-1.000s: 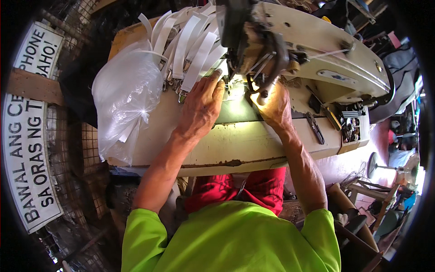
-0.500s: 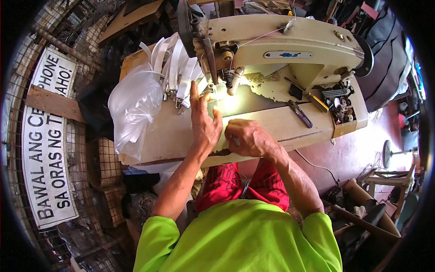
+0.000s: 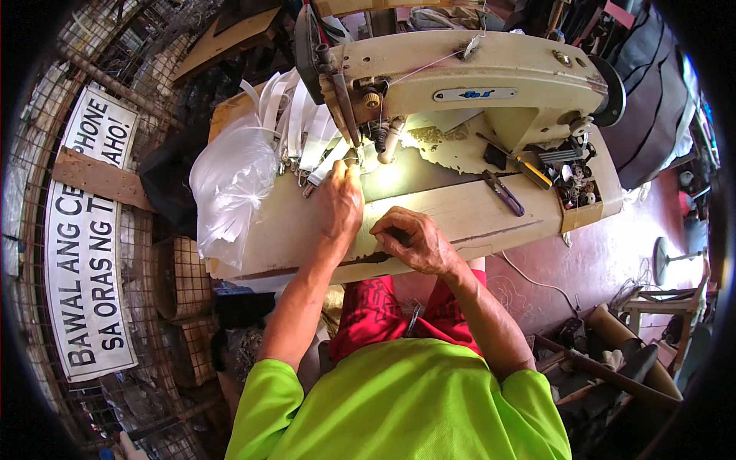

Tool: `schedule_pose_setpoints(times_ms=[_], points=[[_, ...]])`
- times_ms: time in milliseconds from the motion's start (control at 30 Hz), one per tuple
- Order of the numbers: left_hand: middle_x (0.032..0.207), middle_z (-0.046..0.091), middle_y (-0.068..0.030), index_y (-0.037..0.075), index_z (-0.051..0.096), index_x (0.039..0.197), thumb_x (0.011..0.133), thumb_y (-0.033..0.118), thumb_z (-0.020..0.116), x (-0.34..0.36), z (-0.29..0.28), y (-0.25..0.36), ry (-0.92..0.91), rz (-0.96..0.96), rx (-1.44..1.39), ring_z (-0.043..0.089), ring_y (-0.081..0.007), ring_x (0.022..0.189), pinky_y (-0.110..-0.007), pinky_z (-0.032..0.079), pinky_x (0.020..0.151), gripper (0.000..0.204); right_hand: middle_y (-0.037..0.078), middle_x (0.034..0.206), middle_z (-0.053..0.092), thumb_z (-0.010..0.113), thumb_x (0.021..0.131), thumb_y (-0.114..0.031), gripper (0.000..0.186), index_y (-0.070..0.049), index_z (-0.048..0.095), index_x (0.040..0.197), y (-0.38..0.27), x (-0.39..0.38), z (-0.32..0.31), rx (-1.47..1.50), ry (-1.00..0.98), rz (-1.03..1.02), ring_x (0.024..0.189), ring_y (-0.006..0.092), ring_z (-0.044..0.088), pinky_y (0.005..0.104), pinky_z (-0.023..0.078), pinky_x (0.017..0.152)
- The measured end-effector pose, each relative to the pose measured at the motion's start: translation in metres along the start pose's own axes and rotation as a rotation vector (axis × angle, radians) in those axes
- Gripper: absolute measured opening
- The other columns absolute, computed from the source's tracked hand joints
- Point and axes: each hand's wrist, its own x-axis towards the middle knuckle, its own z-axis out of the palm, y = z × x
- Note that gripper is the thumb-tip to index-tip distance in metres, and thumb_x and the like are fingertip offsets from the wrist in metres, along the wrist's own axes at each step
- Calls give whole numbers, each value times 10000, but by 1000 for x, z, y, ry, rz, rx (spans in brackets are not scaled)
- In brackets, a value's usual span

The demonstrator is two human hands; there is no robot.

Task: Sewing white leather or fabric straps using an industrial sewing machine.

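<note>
A cream industrial sewing machine [image 3: 529, 73] stands across the worn work table [image 3: 460, 207], with its lamp shining beside the needle. My left hand [image 3: 341, 203] reaches up to the needle and presser foot, fingers drawn together; whatever they pinch is hidden. Closer to the table's front edge, my right hand [image 3: 418, 239] hovers with fingers curled and thumb tucked in, and anything in it is too small to make out. Left of the needle lies a bundle of white straps [image 3: 294, 115] with metal clips at their ends. A white thread runs along the machine head to the needle area.
A filled clear plastic bag [image 3: 234, 180] sits at the table's left. To the right lie thread snips [image 3: 504, 193], a yellow-and-black screwdriver [image 3: 535, 172] and an open box [image 3: 584, 215] of bobbins and small parts. Wire mesh with a lettered sign [image 3: 88, 268] borders the far left.
My left hand has gone from spread fingers to a closed grip at the needle. The right hand has shifted slightly right and down, its fingers still curled.
</note>
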Motion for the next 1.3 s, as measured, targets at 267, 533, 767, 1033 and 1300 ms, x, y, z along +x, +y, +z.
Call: schedule_pose_setpoints(times_ms=[267, 533, 767, 1033, 1300], points=[[875, 590, -155, 1, 591, 814, 765, 44, 602, 53, 4, -44, -54, 22, 229, 635, -308, 766, -427, 531, 625, 66, 65, 854, 580, 567, 872, 22, 126, 31, 637, 976, 0, -1, 3, 50, 52, 40, 785, 135, 597, 283, 490, 695], [884, 562, -127, -5, 609, 926, 726, -27, 628, 4, -63, -55, 208, -5, 36, 612, -294, 790, -391, 521, 653, 202, 27, 848, 616, 595, 892, -15, 79, 9, 648, 947, 0, -3, 10, 129, 153, 163, 774, 86, 559, 241, 461, 712], [956, 587, -112, 11, 633, 1006, 785, 18, 638, -91, -147, -102, 161, -205, 192, 576, -309, 917, -433, 469, 816, 221, -16, 822, 590, 588, 911, -45, 98, -14, 630, 994, 0, -3, 10, 135, 133, 209, 743, 53, 510, 210, 428, 670], [1000, 591, -129, -14, 630, 1078, 849, 157, 653, -104, -149, -128, -93, -342, 343, 549, -318, 995, -450, 422, 904, 286, -25, 801, 583, 592, 909, -55, 88, -12, 637, 972, 0, -6, 14, 55, 184, 165, 731, 46, 491, 204, 415, 666], [908, 577, -91, 19, 661, 989, 786, 53, 703, -100, -220, -67, 179, -219, 146, 583, -275, 822, -378, 492, 713, 210, 99, 970, 629, 628, 823, 16, 251, -10, 630, 1072, -53, 8, 50, -199, 155, 97, 815, 145, 589, 278, 489, 727]])
